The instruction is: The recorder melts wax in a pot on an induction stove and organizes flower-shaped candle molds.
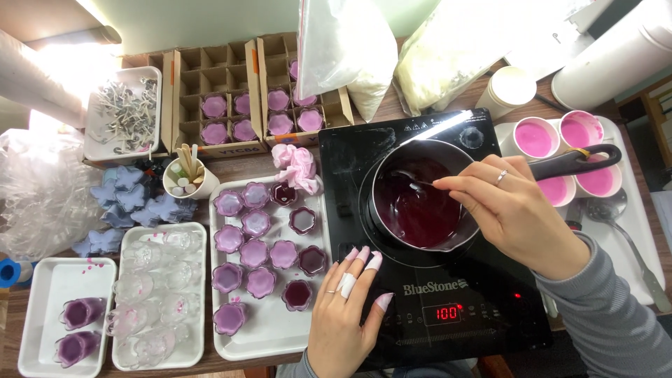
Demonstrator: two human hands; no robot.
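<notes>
Right hand above the small dark metal saucepan of deep purple liquid, fingers pinched narrow on a thin stirring utensil dipping into the liquid. Saucepan seated on the black induction cooktop on the table, black handle pointing right. Left hand flat on the cooktop's front left edge, fingers spread wide, holding nothing, just beside the white tray of purple flower-shaped candle cups.

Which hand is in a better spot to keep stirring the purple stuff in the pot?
Probably the right hand: it is over the pot, holding the stirrer. The left hand rests flat on the cooktop.
</notes>
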